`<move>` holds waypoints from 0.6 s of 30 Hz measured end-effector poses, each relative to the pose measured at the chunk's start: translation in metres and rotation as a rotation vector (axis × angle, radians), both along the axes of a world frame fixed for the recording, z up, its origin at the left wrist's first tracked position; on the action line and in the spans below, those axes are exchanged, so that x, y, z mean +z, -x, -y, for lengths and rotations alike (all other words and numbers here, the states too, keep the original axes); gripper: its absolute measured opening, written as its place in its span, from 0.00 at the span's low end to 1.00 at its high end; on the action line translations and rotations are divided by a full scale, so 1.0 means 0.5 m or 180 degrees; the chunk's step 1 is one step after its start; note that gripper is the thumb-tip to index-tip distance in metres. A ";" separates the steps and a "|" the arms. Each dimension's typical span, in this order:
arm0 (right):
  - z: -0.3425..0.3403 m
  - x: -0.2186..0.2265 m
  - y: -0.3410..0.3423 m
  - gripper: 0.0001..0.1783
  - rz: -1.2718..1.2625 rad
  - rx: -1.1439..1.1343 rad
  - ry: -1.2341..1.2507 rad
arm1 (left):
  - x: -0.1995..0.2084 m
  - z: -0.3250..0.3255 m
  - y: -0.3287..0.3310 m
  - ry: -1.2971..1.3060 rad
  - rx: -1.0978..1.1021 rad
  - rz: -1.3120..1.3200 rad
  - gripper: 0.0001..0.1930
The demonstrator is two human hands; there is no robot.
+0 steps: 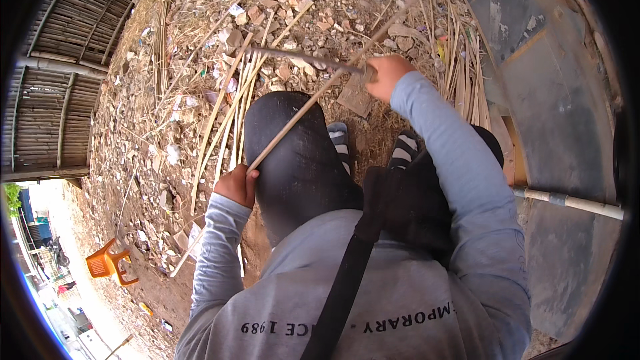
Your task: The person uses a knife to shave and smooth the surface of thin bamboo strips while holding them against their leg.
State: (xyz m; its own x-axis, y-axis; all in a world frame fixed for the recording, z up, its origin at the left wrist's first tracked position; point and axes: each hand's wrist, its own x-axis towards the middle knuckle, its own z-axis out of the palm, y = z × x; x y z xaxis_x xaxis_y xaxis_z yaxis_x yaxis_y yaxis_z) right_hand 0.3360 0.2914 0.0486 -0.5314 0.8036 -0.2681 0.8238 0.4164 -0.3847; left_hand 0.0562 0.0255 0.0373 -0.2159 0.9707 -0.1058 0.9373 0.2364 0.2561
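Observation:
My left hand [235, 185] is closed around the near end of a long bamboo strip [291, 123], beside my left knee. The strip slants up and away to the right, past the knee. My right hand [390, 75] grips the handle of a long knife [293, 55] with a dark, slightly curved blade. That blade points left and crosses the strip close to the handle; whether it cuts into the strip I cannot tell. Beyond and left of my knee, several split bamboo strips [230, 110] lie on the ground.
Rubble and litter cover the ground [143, 153]. More bamboo strips [463, 70] lie at the far right, beside grey sheets [553, 113] and a pale pole [577, 204]. A bamboo wall [67, 87] stands left. An orange plastic chair [110, 263] is at the lower left.

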 end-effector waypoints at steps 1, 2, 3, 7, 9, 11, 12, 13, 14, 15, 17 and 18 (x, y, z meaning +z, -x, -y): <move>-0.022 -0.020 -0.002 0.27 -0.0122 -0.0170 0.0051 | -0.002 -0.011 -0.003 -0.0175 -0.0054 0.0118 0.17; -0.037 -0.039 -0.009 0.27 -0.0246 -0.0340 0.0098 | 0.005 -0.014 -0.008 -0.0044 0.0013 0.0191 0.18; -0.036 -0.039 -0.002 0.27 -0.0260 -0.0326 0.0062 | 0.007 -0.014 -0.005 -0.0081 0.0025 0.0179 0.18; -0.008 -0.022 0.016 0.28 -0.0266 -0.0245 -0.0227 | 0.017 -0.001 0.001 0.0011 0.0055 0.0157 0.19; 0.012 0.022 0.017 0.30 -0.0004 0.0343 -0.0330 | 0.016 0.007 -0.002 0.0037 0.0133 0.0072 0.18; -0.006 0.029 0.015 0.30 -0.0023 0.0214 -0.0134 | -0.004 0.003 -0.005 -0.0113 0.0096 0.0174 0.18; -0.014 0.030 0.009 0.29 -0.0041 0.0079 0.0072 | -0.010 -0.008 -0.011 -0.0175 0.0141 0.0148 0.18; -0.016 0.025 0.005 0.29 -0.0016 0.0065 0.0071 | -0.014 -0.016 -0.017 -0.0237 0.0187 0.0122 0.19; -0.019 0.012 0.003 0.28 -0.0021 0.0033 -0.0074 | -0.009 -0.018 -0.019 -0.0065 0.0265 0.0107 0.19; -0.021 0.004 0.010 0.27 -0.0059 0.0025 -0.0226 | -0.002 -0.018 -0.014 -0.0074 0.0273 0.0098 0.19; -0.008 -0.011 0.010 0.26 -0.0196 0.0009 -0.0268 | 0.007 -0.013 -0.006 0.0078 0.0129 0.0186 0.19; 0.007 0.005 0.022 0.25 -0.0127 0.0163 -0.0301 | 0.007 -0.003 -0.002 0.0058 0.0159 0.0167 0.19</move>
State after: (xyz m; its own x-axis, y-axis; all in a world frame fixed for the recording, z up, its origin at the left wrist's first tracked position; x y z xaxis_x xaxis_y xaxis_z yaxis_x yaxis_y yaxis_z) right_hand 0.3251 0.2880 0.0509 -0.5812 0.7958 -0.1701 0.7853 0.4936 -0.3737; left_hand 0.0571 0.0270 0.0409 -0.2577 0.9566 -0.1359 0.9097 0.2876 0.2997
